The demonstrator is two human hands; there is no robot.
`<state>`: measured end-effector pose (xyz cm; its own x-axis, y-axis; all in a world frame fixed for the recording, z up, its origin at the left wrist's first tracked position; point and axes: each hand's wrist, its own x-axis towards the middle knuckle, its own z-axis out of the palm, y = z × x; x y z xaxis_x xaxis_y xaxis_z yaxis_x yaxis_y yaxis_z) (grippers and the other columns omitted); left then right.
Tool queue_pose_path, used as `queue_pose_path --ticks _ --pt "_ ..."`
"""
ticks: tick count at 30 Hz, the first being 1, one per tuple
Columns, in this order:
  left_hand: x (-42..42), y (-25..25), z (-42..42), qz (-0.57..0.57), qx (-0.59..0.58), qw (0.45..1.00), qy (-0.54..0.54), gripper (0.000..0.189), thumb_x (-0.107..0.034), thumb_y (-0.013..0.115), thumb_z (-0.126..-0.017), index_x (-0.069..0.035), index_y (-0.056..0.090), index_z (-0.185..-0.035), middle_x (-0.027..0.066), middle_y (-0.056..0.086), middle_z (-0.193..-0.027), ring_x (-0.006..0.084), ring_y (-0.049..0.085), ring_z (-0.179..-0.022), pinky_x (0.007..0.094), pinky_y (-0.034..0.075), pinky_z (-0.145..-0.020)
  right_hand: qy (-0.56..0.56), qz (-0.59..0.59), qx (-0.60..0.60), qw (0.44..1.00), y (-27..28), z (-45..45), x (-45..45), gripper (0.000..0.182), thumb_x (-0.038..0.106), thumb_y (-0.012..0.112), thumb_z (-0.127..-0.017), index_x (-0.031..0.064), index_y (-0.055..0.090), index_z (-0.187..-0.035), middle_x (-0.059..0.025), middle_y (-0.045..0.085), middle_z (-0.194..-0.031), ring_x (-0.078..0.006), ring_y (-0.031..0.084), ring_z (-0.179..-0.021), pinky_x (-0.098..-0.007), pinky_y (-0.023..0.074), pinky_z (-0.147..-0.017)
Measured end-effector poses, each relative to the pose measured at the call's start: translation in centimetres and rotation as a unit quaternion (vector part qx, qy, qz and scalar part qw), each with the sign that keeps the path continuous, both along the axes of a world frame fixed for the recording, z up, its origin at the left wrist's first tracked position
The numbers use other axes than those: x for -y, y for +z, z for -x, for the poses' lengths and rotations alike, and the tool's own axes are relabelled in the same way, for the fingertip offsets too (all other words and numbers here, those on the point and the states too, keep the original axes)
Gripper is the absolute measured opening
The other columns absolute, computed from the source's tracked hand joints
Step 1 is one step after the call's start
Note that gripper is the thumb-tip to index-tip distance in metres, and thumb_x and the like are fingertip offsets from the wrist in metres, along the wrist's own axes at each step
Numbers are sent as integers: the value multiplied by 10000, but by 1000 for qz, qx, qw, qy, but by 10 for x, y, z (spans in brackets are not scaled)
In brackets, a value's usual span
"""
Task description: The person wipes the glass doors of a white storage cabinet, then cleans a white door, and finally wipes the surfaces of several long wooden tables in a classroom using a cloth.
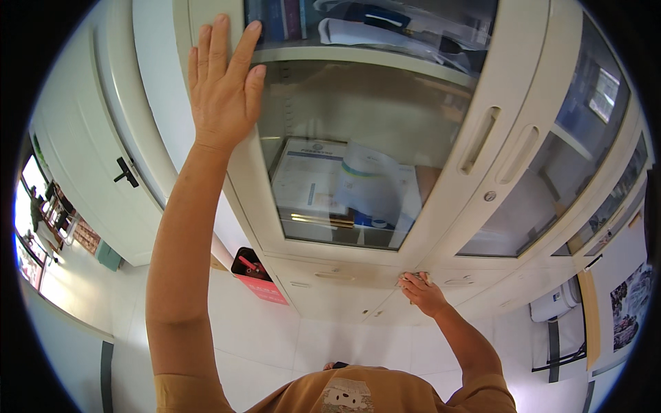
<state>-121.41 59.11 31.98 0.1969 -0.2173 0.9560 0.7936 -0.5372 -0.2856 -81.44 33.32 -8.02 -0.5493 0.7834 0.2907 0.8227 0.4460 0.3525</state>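
Observation:
My left hand [224, 88] is flat against the upper left frame of a cream metal filing cabinet [330, 266], with its fingers apart and nothing in it. Lower down on the right, my right hand [424, 294] presses a crumpled cloth [415, 277] to the cabinet's front, near the drawers below the glass door [361, 103]. Most of the cloth is hidden under my fingers. Behind the glass lie framed certificates [310, 175] and loose papers [369, 178]; folders [292, 20] stand on the shelf above.
A red bin [263, 289] stands on the floor by the cabinet's left side. At the left is a white door [98, 155] with a black handle [126, 172]; a person [41, 222] is in the space beyond. A white printer-like appliance [555, 301] sits at the right.

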Motion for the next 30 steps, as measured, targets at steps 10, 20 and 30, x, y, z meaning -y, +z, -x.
queue_pose_path --ticks 10,20,30 --pt "12 0 -12 65 -12 997 35 494 -322 389 -1004 -188 384 -1479 144 244 -1570 378 207 -1444 489 141 -1173 -306 -184 -867 347 -2 -4 41 387 55 545 -836 46 486 -1218 -109 563 -1094 -223 562 -950 -353 491 -776" --pt "34 -89 -26 213 16 972 -100 575 -68 545 -909 -55 387 -1462 240 310 -1521 410 317 -1401 459 295 -1131 -168 195 -880 398 -12 81 1 259 127 574 -895 24 520 -1125 -52 579 -978 -146 551 -808 -305 487 -715" --pt "321 -383 -146 770 339 206 -499 726 -482 442 -1007 -174 80 -1555 75 292 -1502 229 350 -1347 431 398 -1054 -55 384 -764 515 14 106 37 369 279 457 -1017 2 522 -1251 -128 601 -1165 -251 610 -1045 -361 496 -878"
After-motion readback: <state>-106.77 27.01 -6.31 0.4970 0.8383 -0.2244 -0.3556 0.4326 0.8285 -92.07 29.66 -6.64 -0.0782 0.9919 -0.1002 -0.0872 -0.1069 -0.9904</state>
